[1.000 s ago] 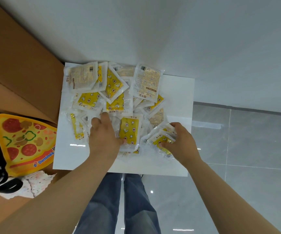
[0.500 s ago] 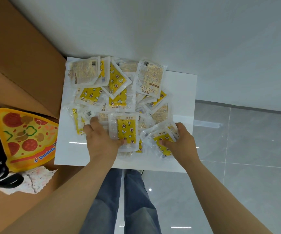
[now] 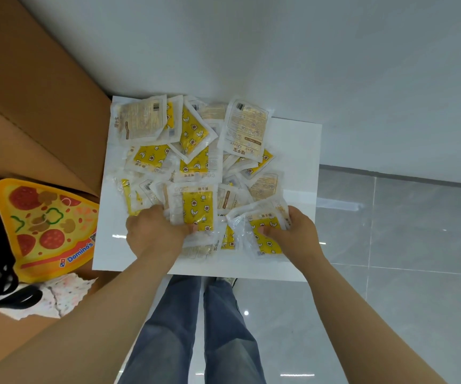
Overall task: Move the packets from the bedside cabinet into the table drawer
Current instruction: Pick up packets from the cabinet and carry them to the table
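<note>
The job looks barely begun. The packets lie heaped on the white cabinet in the middle of the frame. The left hand pinches a yellow packet. The right hand grips a few at the lower right of the heap. No drawer shows.

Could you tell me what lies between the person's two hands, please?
Overlapping yellow packets lie between the left hand and the right hand, seen in the head view.
</note>
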`<state>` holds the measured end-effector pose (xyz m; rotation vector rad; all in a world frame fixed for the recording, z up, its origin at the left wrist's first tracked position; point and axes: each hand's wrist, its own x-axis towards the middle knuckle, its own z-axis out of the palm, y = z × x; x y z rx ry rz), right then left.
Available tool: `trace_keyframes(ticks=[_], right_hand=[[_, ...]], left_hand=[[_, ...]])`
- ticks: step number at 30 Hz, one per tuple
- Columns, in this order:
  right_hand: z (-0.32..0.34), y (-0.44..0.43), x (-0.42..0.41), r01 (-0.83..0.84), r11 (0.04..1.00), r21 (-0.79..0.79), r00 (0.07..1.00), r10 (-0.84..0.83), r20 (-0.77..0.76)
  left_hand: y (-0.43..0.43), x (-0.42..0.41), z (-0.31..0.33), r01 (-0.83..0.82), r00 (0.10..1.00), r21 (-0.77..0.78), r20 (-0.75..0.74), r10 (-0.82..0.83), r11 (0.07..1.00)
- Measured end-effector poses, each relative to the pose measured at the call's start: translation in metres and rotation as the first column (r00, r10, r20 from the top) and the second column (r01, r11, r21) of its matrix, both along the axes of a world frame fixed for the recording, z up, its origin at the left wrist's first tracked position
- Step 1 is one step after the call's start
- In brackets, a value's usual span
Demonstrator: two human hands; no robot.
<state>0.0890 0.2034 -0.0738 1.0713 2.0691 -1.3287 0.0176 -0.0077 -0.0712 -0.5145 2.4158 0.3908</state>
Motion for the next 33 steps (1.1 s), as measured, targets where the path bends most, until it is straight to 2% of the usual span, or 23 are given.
trace_keyframes(ticks=[4, 7, 14, 21, 25, 33], right_hand=[[0.008, -0.007, 0.005, 0.01, 0.999, 0.034, 1.0, -0.01, -0.001], [0.016, -0.011, 0.008, 0.026, 0.998, 0.062, 1.0, -0.027, 0.001], [0.045, -0.01, 0.014, 0.043, 0.987, 0.153, 0.998, -0.035, -0.051], [0.076, -0.012, 0.015, 0.048, 0.987, 0.153, 0.996, -0.037, -0.076], [0.092, -0.015, 0.019, 0.046, 0.988, 0.15, 0.996, -0.033, -0.087], [0.173, -0.014, 0.02, -0.013, 0.966, 0.26, 0.985, 0.058, -0.165]], left_hand=[[-0.008, 0.005, 0.01, -0.169, 0.985, 0.12, 0.01, 0.169, 0.978], [-0.013, 0.007, 0.018, -0.136, 0.99, 0.182, -0.005, 0.139, 0.974], [-0.019, 0.009, 0.039, -0.179, 0.983, 0.23, -0.01, 0.186, 0.957], [-0.02, 0.007, 0.057, -0.12, 0.992, 0.427, 0.007, 0.13, 0.896], [-0.021, 0.002, 0.069, -0.138, 0.988, 0.449, 0.002, 0.154, 0.883], [-0.026, -0.003, 0.153, -0.008, 0.955, 0.491, -0.255, 0.153, 0.871]])
